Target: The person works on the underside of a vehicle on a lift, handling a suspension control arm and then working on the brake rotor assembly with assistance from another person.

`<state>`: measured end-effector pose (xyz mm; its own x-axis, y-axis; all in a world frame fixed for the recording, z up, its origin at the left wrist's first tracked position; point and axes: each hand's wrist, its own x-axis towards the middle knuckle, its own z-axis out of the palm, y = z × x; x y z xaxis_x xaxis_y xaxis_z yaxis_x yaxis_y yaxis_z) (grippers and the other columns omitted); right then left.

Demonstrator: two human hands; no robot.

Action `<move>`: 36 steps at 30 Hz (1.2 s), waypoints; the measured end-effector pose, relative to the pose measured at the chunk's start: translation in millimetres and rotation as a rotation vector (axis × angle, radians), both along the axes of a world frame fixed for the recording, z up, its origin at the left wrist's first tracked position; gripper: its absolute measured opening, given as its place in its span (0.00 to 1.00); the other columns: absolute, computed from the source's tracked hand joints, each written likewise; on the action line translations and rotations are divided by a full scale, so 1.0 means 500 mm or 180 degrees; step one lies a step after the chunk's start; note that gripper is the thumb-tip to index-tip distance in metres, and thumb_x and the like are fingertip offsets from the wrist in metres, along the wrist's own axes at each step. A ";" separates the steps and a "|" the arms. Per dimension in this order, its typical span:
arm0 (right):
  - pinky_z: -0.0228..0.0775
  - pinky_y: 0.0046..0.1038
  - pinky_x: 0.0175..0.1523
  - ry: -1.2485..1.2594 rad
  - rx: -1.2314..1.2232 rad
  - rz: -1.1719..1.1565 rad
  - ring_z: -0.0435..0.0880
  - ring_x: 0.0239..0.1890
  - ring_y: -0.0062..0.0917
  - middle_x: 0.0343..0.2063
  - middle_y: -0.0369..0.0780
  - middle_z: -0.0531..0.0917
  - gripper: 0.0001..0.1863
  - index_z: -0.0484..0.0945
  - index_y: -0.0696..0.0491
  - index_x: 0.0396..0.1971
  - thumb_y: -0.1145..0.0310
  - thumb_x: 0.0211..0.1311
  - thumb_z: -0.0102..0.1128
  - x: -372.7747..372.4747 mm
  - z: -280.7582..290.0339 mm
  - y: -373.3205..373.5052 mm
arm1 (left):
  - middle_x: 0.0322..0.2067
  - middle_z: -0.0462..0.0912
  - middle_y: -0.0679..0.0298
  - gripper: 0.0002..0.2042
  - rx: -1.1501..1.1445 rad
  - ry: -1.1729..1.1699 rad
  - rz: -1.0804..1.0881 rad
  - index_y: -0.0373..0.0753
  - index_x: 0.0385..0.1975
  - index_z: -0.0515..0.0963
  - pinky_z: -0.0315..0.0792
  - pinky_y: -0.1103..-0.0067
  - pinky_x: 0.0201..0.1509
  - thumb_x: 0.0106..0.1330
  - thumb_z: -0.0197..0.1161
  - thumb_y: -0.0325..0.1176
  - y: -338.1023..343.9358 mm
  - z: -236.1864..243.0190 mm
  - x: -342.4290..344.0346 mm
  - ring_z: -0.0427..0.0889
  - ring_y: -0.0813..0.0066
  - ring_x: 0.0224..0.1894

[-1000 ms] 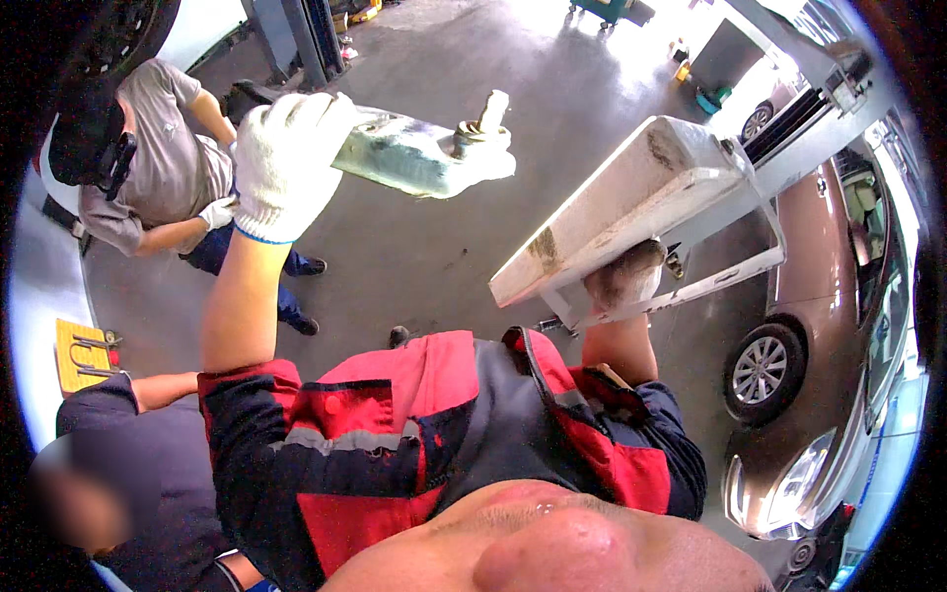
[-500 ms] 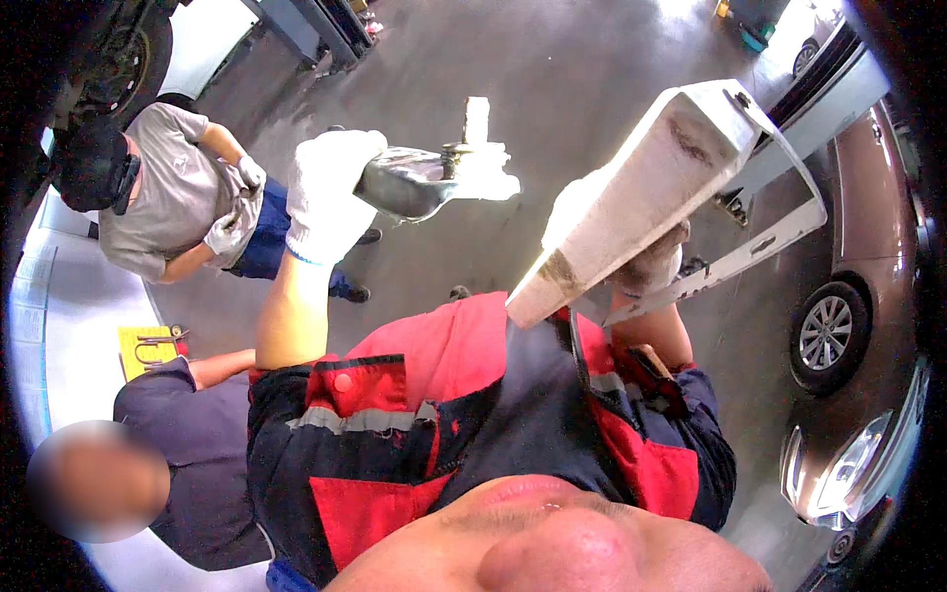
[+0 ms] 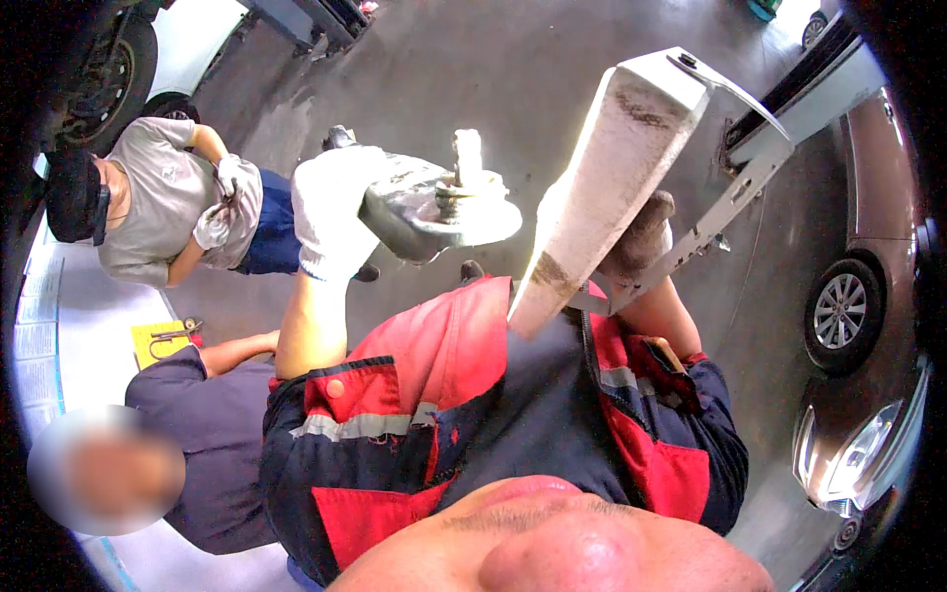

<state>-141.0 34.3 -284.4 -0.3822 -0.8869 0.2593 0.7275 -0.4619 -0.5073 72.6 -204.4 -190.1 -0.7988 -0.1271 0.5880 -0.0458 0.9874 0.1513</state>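
In a white knit glove, my left hand (image 3: 337,207) is closed around a dark metal car part, apparently a control arm (image 3: 402,215). At its right end a ball joint (image 3: 473,202) with a threaded stud points away from me. My right hand (image 3: 641,242), in a soiled glove, is closed on a work light (image 3: 617,178) with a long pale housing and a bent metal bracket (image 3: 735,197). The housing hides part of that hand. Its bright side faces the control arm, which is strongly lit. A gap separates light and part.
A person in a grey shirt and gloves (image 3: 187,202) stands at the left. Nearer, another person in a dark shirt (image 3: 212,444) is beside a pale surface with a yellow item (image 3: 163,340). A brown car (image 3: 873,296) is on the right; a lift post (image 3: 321,25) stands far left.
The control arm has turned, so its stud and joint show more clearly, and has dropped slightly nearer me. The work light has shifted a little left and tilted more upright. Both hands keep their grip.
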 end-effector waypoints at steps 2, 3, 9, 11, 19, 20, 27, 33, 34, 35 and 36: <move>0.75 0.40 0.58 -0.0122 0.0017 0.0093 0.81 0.54 0.35 0.55 0.45 0.79 0.49 0.70 0.60 0.60 0.30 0.53 0.61 -0.007 -0.009 -0.006 | 0.35 0.86 0.56 0.10 0.0601 -0.0019 0.0121 0.30 0.37 0.80 0.78 0.74 0.45 0.64 0.60 0.31 -0.008 -0.019 0.010 0.85 0.68 0.37; 0.75 0.40 0.57 -0.0181 0.0023 0.0137 0.81 0.53 0.35 0.54 0.45 0.79 0.48 0.70 0.60 0.59 0.31 0.54 0.60 -0.010 -0.014 -0.007 | 0.36 0.85 0.57 0.11 0.0406 -0.0018 0.0223 0.28 0.38 0.80 0.79 0.75 0.46 0.65 0.60 0.31 -0.012 -0.025 0.014 0.85 0.70 0.37; 0.77 0.40 0.54 0.0000 0.0131 0.0178 0.83 0.50 0.34 0.50 0.45 0.82 0.42 0.74 0.60 0.55 0.32 0.63 0.53 -0.015 -0.034 -0.020 | 0.33 0.86 0.59 0.12 0.0120 0.0134 0.0530 0.41 0.33 0.81 0.76 0.66 0.42 0.44 0.66 0.30 -0.023 -0.026 0.006 0.86 0.57 0.38; 0.77 0.39 0.54 -0.0113 0.0068 0.0195 0.83 0.50 0.34 0.49 0.45 0.83 0.43 0.74 0.60 0.55 0.31 0.63 0.51 -0.008 -0.029 -0.026 | 0.33 0.86 0.61 0.13 -0.0782 0.0207 0.0328 0.42 0.32 0.82 0.76 0.67 0.41 0.44 0.66 0.30 -0.023 -0.009 0.001 0.86 0.58 0.38; 0.77 0.40 0.54 0.0043 0.1289 -0.0130 0.83 0.50 0.36 0.51 0.47 0.82 0.49 0.73 0.61 0.56 0.26 0.57 0.50 0.002 -0.034 -0.025 | 0.33 0.86 0.62 0.13 -0.0675 0.0194 0.0387 0.44 0.33 0.82 0.76 0.67 0.42 0.43 0.67 0.30 -0.037 -0.018 0.012 0.86 0.59 0.38; 0.77 0.40 0.54 -0.0099 0.0718 0.0000 0.83 0.50 0.37 0.51 0.47 0.82 0.49 0.73 0.61 0.56 0.25 0.56 0.51 -0.007 -0.042 -0.031 | 0.33 0.86 0.62 0.13 -0.0805 0.0176 0.0438 0.44 0.33 0.82 0.76 0.67 0.42 0.43 0.67 0.30 -0.037 -0.019 0.011 0.85 0.60 0.38; 0.77 0.40 0.55 -0.0014 -0.0046 0.0239 0.83 0.51 0.37 0.51 0.47 0.82 0.50 0.74 0.61 0.56 0.25 0.54 0.53 -0.019 -0.029 -0.053 | 0.33 0.86 0.62 0.14 -0.0819 0.0274 0.0389 0.43 0.33 0.82 0.76 0.67 0.42 0.42 0.68 0.30 -0.043 -0.018 0.006 0.85 0.60 0.37; 0.78 0.42 0.53 0.0093 0.0637 0.0102 0.83 0.49 0.38 0.49 0.47 0.82 0.53 0.73 0.61 0.56 0.24 0.48 0.57 -0.016 -0.007 -0.058 | 0.33 0.85 0.61 0.12 -0.0165 0.0396 0.0420 0.42 0.32 0.81 0.77 0.66 0.42 0.44 0.66 0.28 -0.049 -0.038 0.009 0.85 0.58 0.36; 0.78 0.42 0.50 0.0013 0.0509 0.0115 0.83 0.47 0.39 0.47 0.47 0.82 0.51 0.73 0.60 0.56 0.26 0.48 0.59 -0.006 -0.002 -0.069 | 0.31 0.85 0.60 0.13 0.0016 0.0470 0.0408 0.41 0.32 0.80 0.77 0.65 0.42 0.42 0.66 0.29 -0.052 -0.048 0.013 0.85 0.58 0.36; 0.78 0.43 0.47 -0.0058 0.0370 0.0130 0.83 0.45 0.40 0.45 0.46 0.82 0.50 0.73 0.59 0.55 0.27 0.48 0.61 0.001 0.007 -0.080 | 0.31 0.85 0.59 0.12 0.0020 0.0365 0.0347 0.40 0.32 0.80 0.77 0.65 0.41 0.45 0.67 0.29 -0.065 -0.051 0.011 0.84 0.57 0.36; 0.79 0.45 0.39 -0.0046 0.0412 -0.0019 0.83 0.37 0.42 0.38 0.47 0.83 0.44 0.75 0.57 0.52 0.30 0.50 0.64 0.010 0.021 -0.090 | 0.30 0.85 0.58 0.11 0.0026 0.0258 0.0288 0.40 0.33 0.80 0.77 0.65 0.41 0.47 0.68 0.29 -0.076 -0.052 0.010 0.84 0.55 0.36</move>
